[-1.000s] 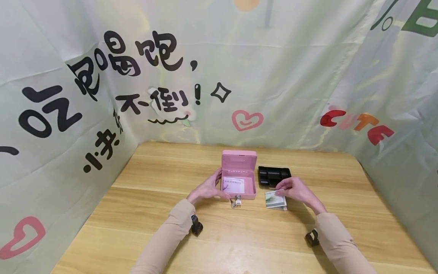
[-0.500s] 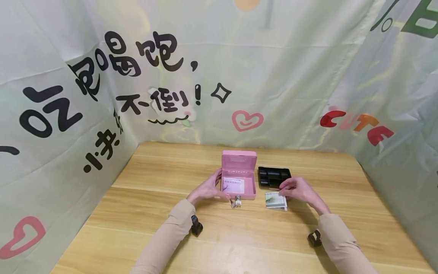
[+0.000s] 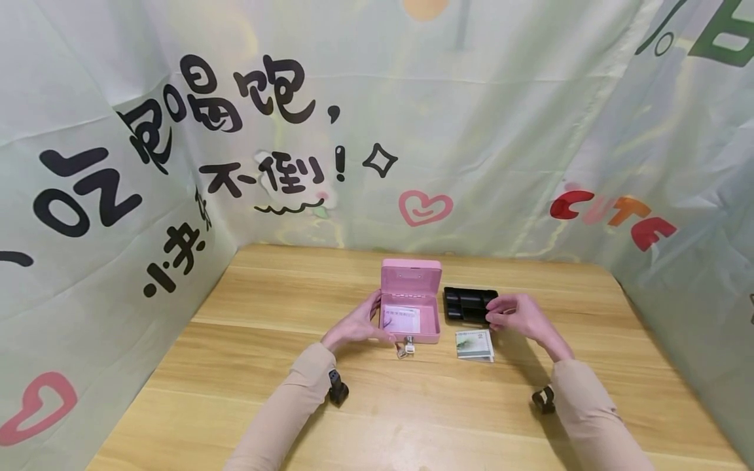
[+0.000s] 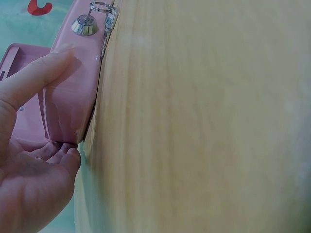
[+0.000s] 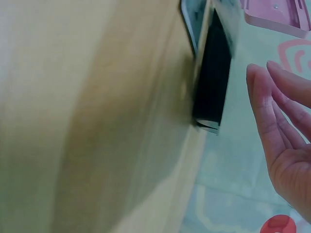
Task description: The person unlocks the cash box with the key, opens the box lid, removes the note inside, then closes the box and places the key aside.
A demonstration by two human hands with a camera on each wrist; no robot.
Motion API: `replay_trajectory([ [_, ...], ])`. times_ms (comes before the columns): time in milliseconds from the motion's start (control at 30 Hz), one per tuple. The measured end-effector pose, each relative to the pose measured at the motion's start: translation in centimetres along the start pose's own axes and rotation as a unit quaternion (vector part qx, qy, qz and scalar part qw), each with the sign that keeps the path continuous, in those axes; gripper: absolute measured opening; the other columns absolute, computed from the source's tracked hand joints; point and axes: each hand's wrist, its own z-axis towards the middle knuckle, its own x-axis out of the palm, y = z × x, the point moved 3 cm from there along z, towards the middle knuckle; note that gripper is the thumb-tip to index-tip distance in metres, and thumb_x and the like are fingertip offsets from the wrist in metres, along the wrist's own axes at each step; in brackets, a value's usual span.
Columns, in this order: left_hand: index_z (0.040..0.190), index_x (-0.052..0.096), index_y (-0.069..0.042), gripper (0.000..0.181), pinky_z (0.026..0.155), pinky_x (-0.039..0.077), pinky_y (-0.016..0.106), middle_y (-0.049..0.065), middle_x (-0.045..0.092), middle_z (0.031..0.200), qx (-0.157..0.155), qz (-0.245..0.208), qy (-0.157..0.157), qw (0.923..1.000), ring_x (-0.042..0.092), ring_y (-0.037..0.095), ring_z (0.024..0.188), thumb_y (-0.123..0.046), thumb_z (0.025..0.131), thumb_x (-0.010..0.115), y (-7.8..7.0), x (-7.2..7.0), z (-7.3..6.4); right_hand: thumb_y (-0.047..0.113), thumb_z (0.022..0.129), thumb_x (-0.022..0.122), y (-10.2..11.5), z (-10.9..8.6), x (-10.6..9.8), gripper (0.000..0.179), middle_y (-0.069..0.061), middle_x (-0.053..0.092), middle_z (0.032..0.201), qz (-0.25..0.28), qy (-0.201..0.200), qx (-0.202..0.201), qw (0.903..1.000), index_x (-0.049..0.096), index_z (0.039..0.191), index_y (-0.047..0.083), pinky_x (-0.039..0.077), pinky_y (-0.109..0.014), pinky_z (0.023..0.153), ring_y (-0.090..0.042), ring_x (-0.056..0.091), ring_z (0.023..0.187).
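A pink cash box (image 3: pixel 410 335) stands with its lid (image 3: pixel 411 275) raised, and a purple-tinted banknote (image 3: pixel 403 319) lies inside. My left hand (image 3: pixel 355 323) holds the box's near left corner, thumb on the front face and fingers against the side. Keys on a ring (image 4: pixel 108 19) hang from the lock (image 4: pixel 84 25). My right hand (image 3: pixel 521 318) hovers by the right end of a black compartment tray (image 3: pixel 465 305), with nothing held. In the right wrist view its thumb and fingers are apart from the tray. Folded greenish banknotes (image 3: pixel 473 345) lie on the table just in front of the tray.
The wooden table (image 3: pixel 412 418) reaches to printed fabric curtains (image 3: pixel 501 131) at the back and both sides. The tray stands right next to the cash box.
My right hand has let go of the folded banknotes and moved back and right to the tray's right end. The banknotes stay on the table. My left hand keeps its hold on the box.
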Motion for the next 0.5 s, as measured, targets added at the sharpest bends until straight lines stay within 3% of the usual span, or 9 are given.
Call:
replay_trajectory([
  [300, 0.161, 0.013, -0.005, 0.118, 0.128, 0.018, 0.058, 0.020, 0.023, 0.167, -0.003, -0.004, 0.001, 1.0000, 0.025, 0.041, 0.153, -0.001, 0.069, 0.087, -0.1, 0.1, -0.1, 0.012, 0.092, 0.072, 2.1, 0.9, 0.0, 0.034, -0.022, 0.076, 0.100, 0.005, 0.001, -0.033, 0.9995, 0.066, 0.116, -0.010, 0.065, -0.040, 0.072, -0.023, 0.075, 0.078],
  [500, 0.162, 0.011, -0.007, 0.119, 0.129, 0.017, 0.056, 0.018, 0.020, 0.168, -0.005, 0.006, 0.002, 1.0000, 0.022, 0.039, 0.155, -0.005, 0.070, 0.088, 0.0, 0.0, 0.0, 0.011, 0.090, 0.074, 3.9, 2.1, 0.8, 0.032, -0.021, 0.076, 0.104, 0.004, 0.024, -0.069, 0.9974, 0.069, 0.115, -0.008, 0.063, -0.029, 0.078, -0.018, 0.074, 0.086],
])
